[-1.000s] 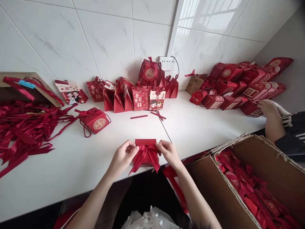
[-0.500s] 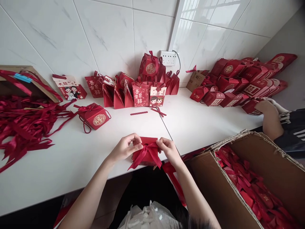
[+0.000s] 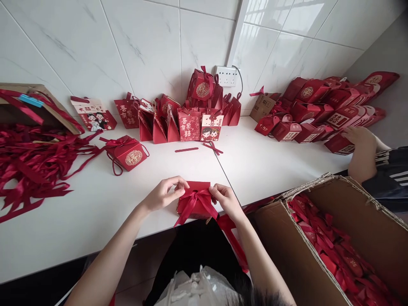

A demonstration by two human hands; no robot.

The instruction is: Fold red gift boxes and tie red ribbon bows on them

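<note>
Flanking a red box (image 3: pixel 197 209) — left grip (image 3: pixel 164 194) slightly parted, right grip (image 3: pixel 225 199) pinched on its edge

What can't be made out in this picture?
All in the head view:
Inside of the held red box: hidden by its walls.
Ribbon pile: partly cut off by the left edge.
Floor of the cardboard carton: hidden beneath red parcels.
Co-worker: mostly cut off by the right edge.

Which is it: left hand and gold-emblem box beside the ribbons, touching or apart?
Apart; the head view shows white tabletop between left hand and box.
</note>
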